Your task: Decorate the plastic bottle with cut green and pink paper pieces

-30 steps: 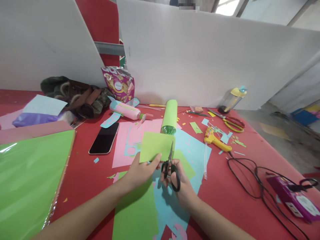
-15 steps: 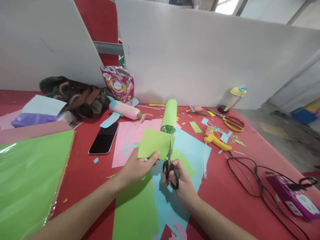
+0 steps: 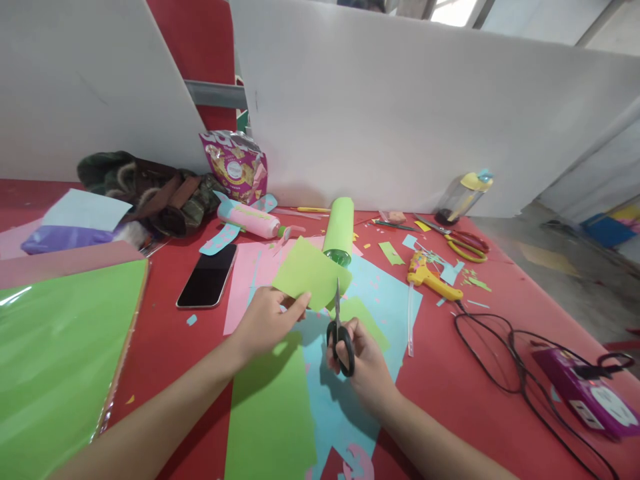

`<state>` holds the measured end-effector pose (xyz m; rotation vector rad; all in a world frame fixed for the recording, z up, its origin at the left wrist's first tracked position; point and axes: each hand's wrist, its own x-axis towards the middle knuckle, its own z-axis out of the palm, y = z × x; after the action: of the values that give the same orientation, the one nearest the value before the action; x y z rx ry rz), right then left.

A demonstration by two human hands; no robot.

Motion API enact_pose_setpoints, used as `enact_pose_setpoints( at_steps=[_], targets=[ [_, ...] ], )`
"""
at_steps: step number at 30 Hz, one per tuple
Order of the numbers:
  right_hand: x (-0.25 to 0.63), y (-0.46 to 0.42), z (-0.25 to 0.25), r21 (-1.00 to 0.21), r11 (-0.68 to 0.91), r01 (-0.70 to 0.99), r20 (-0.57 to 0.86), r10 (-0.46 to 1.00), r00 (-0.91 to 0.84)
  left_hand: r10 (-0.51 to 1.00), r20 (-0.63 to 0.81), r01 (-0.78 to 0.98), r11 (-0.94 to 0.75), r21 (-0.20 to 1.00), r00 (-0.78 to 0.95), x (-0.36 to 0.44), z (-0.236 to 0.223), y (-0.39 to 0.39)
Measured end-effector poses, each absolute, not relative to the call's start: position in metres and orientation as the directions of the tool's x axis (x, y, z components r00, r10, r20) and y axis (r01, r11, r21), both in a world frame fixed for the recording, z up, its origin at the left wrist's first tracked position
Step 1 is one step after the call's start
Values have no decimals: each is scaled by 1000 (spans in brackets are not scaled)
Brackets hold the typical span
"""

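My left hand (image 3: 277, 318) pinches the lower left edge of a green paper piece (image 3: 307, 272) between thumb and fingers. Fingers of my right hand (image 3: 363, 357) are in the handles of black-handled scissors (image 3: 340, 340). The scissor blades point away from me and lie across the right part of the green paper. Beyond the paper, a bottle wrapped in green paper (image 3: 339, 223) lies on its side. Below my hands are a large green sheet (image 3: 273, 413), a light blue sheet (image 3: 333, 393) and a smaller green piece (image 3: 367, 323).
A phone (image 3: 207, 277) and a pink paper-covered bottle (image 3: 250, 220) lie left of centre. To the right are a yellow glue gun (image 3: 435, 283), red-and-yellow-handled scissors (image 3: 467, 245), a purple power strip (image 3: 585, 390) and its looping black cord. A white panel (image 3: 400, 120) stands behind.
The green paper has turned clockwise in my left hand, its right side dropping lower. My left hand has shifted slightly left. The scissors have moved only a little.
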<state>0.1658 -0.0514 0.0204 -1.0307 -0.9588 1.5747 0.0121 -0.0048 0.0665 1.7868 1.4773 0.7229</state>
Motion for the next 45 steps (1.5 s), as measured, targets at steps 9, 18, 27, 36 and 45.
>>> enact_pose_setpoints(
  at_steps=[9,18,27,36,45],
  targets=[
    [164,-54,21,-921,-233,-312,-183,966,-183,998,34,465,-59,883,62,7,69,-1],
    [161,-59,16,-900,-280,-333,-193,943,-269,979,-133,371,68,926,152,17,61,-7],
    [165,-59,18,-934,-239,-266,-152,939,-309,971,-118,358,37,933,207,18,60,-8],
    [166,-59,20,-941,-230,-248,-150,941,-303,962,-149,449,30,893,230,17,59,-9],
    [164,-57,21,-929,-253,-271,-178,945,-273,965,-69,520,-75,851,252,13,63,-6]
  ],
)
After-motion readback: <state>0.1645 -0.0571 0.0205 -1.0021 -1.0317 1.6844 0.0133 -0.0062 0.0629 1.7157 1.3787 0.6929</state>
